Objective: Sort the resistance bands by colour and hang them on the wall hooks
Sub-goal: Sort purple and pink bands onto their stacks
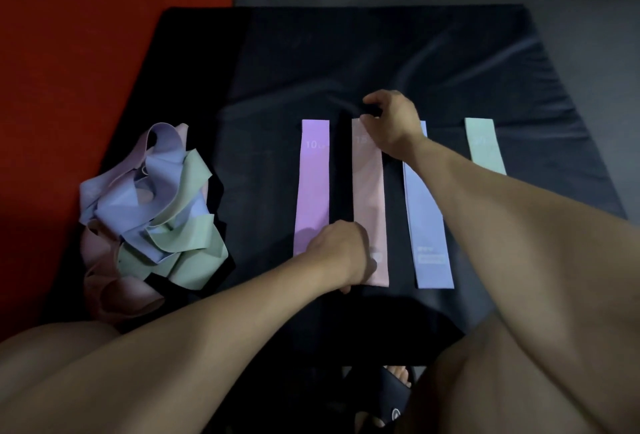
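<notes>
Black on black — a dark resistance band [341, 170] laid lengthwise between the purple band [311, 187] and the pink band [369, 198], hard to separate from the dark cloth [467, 62] beneath. Long axis running straight away from the body, parallel to its neighbours. Right hand [391, 121] at the far end, fingers curled over what looks like the black band's top edge, seemingly pinching it. Left hand [341, 250] at the near end, knuckles up, fingers tucked under and apparently pressing or gripping the band's lower end; exact contact lost in the dark. So: one hand at each end, band stretched flat between them, neither end free.

Further right, well apart, a blue band [427, 211] and, beyond the right forearm, a green band [483, 146] — each lying alone in its own column. Off to the left, an unsorted heap of bands [149, 211] in lilac, green, pink and black, nearer the left hand than the right. No wall hooks in view.

Judged stage: sorting only, hanging not yet begun. Likely next need: letting go of both ends, then reaching left across to the heap — a shorter trip for the left hand. Risk: dragging the pink band askew, since both hands overlap its edge.
</notes>
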